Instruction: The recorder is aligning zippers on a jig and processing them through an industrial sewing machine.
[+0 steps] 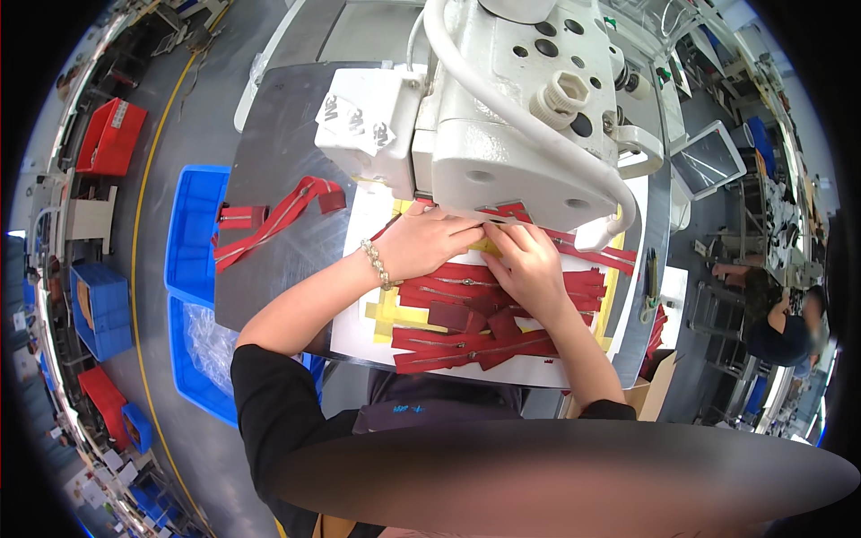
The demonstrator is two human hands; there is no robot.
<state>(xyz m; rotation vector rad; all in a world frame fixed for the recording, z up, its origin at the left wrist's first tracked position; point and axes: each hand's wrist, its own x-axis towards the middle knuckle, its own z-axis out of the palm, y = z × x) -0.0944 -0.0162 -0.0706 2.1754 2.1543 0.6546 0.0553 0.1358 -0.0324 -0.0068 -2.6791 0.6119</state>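
My left hand (429,238), with a beaded bracelet at the wrist, reaches under the head of a white sewing machine (529,134). Its fingers stretch to the right, close together and fairly flat, meeting my other fingertips. My right hand (529,262) comes in from the right with bent fingers drawn together; whatever is between them is hidden. Just beyond the fingertips lies a red zipper (511,212), partly under the machine head. Several more red zippers (466,285) with metal teeth overlap on the white work surface (359,336), nearer my body. The needle area is hidden.
Two red zippers (285,220) lie at the left of the dark tabletop (260,117), reaching over a blue bin (193,233). Thread snips (649,305) rest at the right edge. A cardboard box (659,386) stands below there. Another person (785,327) sits far right.
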